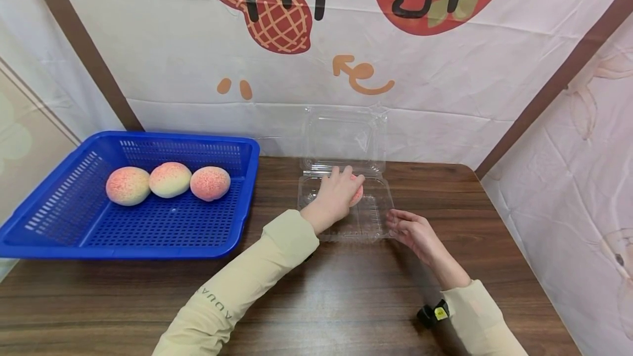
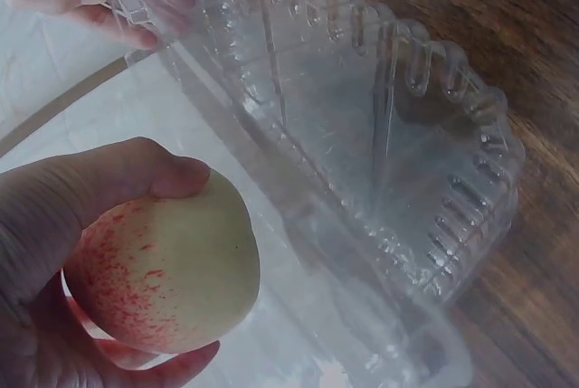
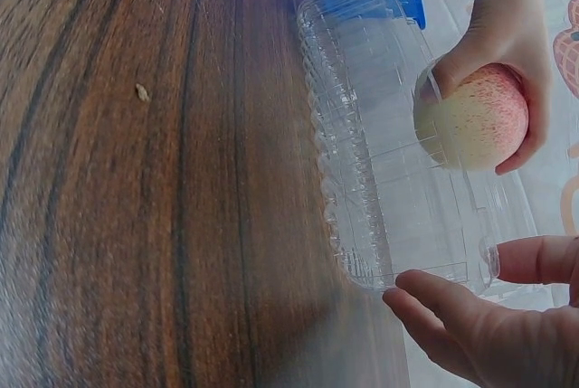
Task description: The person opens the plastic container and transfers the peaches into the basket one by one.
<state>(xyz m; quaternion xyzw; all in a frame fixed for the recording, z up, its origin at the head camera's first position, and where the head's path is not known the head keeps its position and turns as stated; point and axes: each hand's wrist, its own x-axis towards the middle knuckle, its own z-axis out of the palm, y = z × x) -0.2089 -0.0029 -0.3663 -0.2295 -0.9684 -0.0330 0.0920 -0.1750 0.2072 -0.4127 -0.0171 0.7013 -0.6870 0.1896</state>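
Note:
My left hand (image 1: 336,194) grips a pink and pale-yellow peach (image 2: 172,266), with the thumb on one side and the fingers on the other. It holds the peach over a clear plastic clamshell box (image 1: 358,229), whose hinged lid (image 1: 343,139) stands raised at the back. At the box's right side is my right hand (image 1: 412,234). In the right wrist view its thumb (image 3: 534,260) and fingers pinch the edge of the box. No peach shows inside the box.
A blue plastic basket (image 1: 249,202) stands at the left of the wooden table (image 1: 346,301), with three peaches (image 1: 170,180) in a row. A printed white cloth (image 1: 435,109) hangs behind the table. Near the right sleeve is a small black object with a yellow label (image 1: 440,312).

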